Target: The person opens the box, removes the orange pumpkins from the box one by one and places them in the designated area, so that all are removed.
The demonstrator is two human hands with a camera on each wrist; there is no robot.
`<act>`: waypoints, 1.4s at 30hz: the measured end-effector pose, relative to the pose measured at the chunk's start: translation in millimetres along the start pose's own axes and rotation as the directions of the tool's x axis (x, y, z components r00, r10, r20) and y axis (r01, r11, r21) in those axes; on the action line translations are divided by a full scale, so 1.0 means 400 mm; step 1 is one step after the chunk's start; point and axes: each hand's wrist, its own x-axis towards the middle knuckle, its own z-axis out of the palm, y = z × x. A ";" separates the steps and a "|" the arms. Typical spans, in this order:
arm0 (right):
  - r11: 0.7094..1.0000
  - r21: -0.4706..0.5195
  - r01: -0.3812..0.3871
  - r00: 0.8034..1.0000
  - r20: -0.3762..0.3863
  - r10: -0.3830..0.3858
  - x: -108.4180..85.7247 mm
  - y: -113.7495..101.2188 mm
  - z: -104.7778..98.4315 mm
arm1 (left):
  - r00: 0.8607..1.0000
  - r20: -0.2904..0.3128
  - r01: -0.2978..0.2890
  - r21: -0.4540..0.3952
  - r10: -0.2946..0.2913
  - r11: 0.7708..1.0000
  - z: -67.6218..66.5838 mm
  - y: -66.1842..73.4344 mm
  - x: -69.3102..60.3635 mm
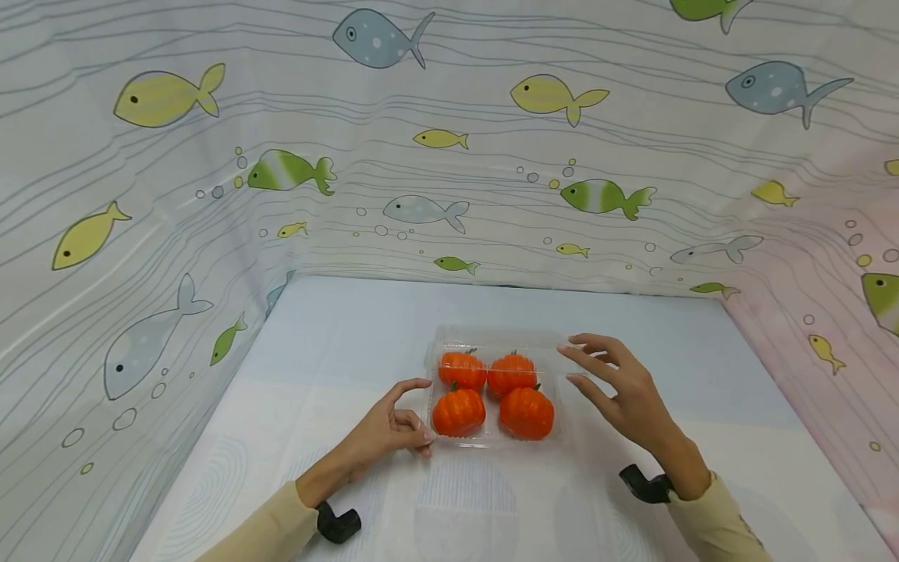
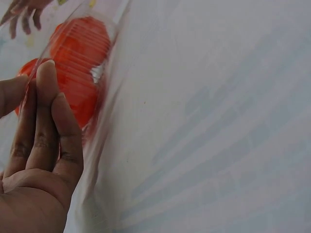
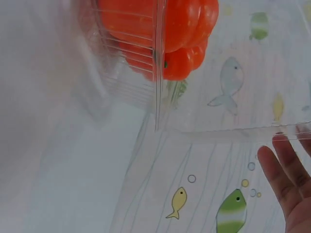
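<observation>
A clear plastic box (image 1: 492,443) with a raised transparent lid (image 1: 506,337) stands mid-table, holding several orange pumpkins (image 1: 527,413), also showing in the left wrist view as orange shapes (image 2: 82,43). At the box's left front corner, my left hand (image 1: 385,428) pinches the rim between thumb and fingers; the left wrist view shows these fingers (image 2: 47,82) against the clear edge. My right hand (image 1: 625,386) is at the lid's right side, fingers spread and slightly bent. In the right wrist view its fingertips (image 3: 279,138) meet the lid's edge (image 3: 233,133).
A white and pale blue patterned cloth (image 1: 337,328) covers the table. Behind and at both sides rise curtains (image 1: 492,273) printed with fish and wavy lines. Black straps or mounts (image 1: 642,484) sit at both wrists.
</observation>
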 end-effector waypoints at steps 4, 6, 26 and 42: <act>0.998 0.017 0.059 0.995 -0.087 -0.057 0.008 0.007 0.006 | 1.000 -0.004 0.002 0.002 -0.002 1.000 0.001 -0.001 -0.004; 0.997 0.015 0.069 0.989 -0.133 -0.067 0.010 0.010 0.010 | 1.000 -0.002 0.004 0.003 -0.004 1.000 0.001 -0.002 -0.004; 0.996 0.079 0.028 0.943 -0.332 0.000 0.072 0.062 0.037 | 1.000 0.004 -0.024 0.014 0.024 1.000 0.000 -0.003 -0.001; 0.993 0.024 -0.112 0.964 -0.240 0.115 0.115 0.127 0.060 | 1.000 0.011 -0.015 0.008 0.015 1.000 -0.002 -0.002 0.003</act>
